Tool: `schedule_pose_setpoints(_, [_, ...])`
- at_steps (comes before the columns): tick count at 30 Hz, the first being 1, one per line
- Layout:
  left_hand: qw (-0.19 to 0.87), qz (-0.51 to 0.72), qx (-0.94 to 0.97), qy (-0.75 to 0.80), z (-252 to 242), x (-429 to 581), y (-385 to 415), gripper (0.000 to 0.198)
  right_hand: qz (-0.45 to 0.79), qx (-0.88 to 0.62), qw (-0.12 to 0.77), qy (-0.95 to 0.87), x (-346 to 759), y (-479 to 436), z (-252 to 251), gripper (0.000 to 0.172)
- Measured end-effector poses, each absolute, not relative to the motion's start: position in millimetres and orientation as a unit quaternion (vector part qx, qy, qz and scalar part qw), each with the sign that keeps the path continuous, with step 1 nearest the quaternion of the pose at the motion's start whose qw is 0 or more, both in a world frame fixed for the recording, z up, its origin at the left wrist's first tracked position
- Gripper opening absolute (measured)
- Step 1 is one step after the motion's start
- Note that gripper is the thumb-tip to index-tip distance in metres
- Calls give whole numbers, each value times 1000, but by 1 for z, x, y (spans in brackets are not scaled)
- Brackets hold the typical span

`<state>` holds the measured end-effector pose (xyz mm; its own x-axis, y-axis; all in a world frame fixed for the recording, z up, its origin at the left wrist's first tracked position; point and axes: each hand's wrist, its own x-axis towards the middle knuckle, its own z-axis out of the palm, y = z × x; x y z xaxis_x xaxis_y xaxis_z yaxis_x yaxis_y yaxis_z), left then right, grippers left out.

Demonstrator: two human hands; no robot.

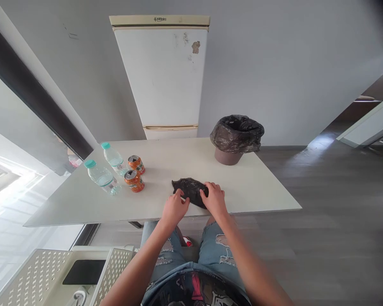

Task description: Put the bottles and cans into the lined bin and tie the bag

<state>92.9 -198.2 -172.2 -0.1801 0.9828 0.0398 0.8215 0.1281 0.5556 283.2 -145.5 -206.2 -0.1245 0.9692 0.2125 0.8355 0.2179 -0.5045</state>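
A crumpled black plastic bag [188, 189] lies near the front edge of the white table [261, 187]. My left hand [175, 208] pinches its near left side, fingers curled on the plastic. My right hand [214, 198] rests on the bag's right end, fingers closed over it. Both hands sit close together just above the table edge.
A brown bin [228, 156] lined with a black bag [237, 132] stands at the table's back right. Two water bottles [102, 176] and two orange cans [134, 180] stand at the left. A white fridge [162, 76] is behind the table. A white perforated rack [35, 272] is at lower left.
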Motion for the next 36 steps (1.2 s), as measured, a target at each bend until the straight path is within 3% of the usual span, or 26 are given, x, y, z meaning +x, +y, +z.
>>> schedule_pose_setpoints(3, [216, 208, 628, 718, -175, 101, -217, 19, 159, -624, 190, -741, 285, -163, -193, 26])
schedule_pose_setpoints(7, [145, 240, 703, 653, -185, 95, -235, 27, 198, -551, 198, -786, 305, -185, -181, 28])
schedule_pose_setpoints(9, [112, 225, 771, 586, -193, 86, -241, 46, 190, -469, 207, -837, 319, -192, -181, 46])
schedule_pose_setpoints(11, [91, 196, 819, 532, -201, 78, -245, 72, 174, -398, 167, -885, 333, -194, -186, 78])
schedule_pose_setpoints(13, [71, 180, 834, 516, -209, 73, -247, 79, 155, -362, 119, -912, 342, -192, -195, 98])
schedule_pose_setpoints(15, [57, 185, 830, 523, -214, 71, -246, 65, 145, -348, 115, -919, 345, -188, -206, 92])
schedule_pose_setpoints(17, [56, 201, 825, 525, -216, 69, -244, 52, 147, -338, 148, -918, 345, -185, -214, 75])
schedule_pose_setpoints(22, [74, 214, 833, 505, -214, 60, -238, 45, 170, -322, 219, -905, 342, -189, -216, 59])
schedule_pose_setpoints(27, [137, 270, 793, 529, -211, 60, -230, 17, 254, -351, 298, -851, 333, -191, -199, 20])
schedule_pose_setpoints(32, [194, 334, 676, 627, -207, 76, -209, 20, 317, -479, 346, -741, 306, -170, -196, 34])
schedule_pose_setpoints(34, [211, 341, 647, 648, -206, 81, -200, 15, 305, -509, 355, -722, 295, -158, -199, 34])
schedule_pose_setpoints(36, [201, 332, 641, 662, -206, 85, -194, 24, 286, -529, 349, -719, 286, -147, -201, 32])
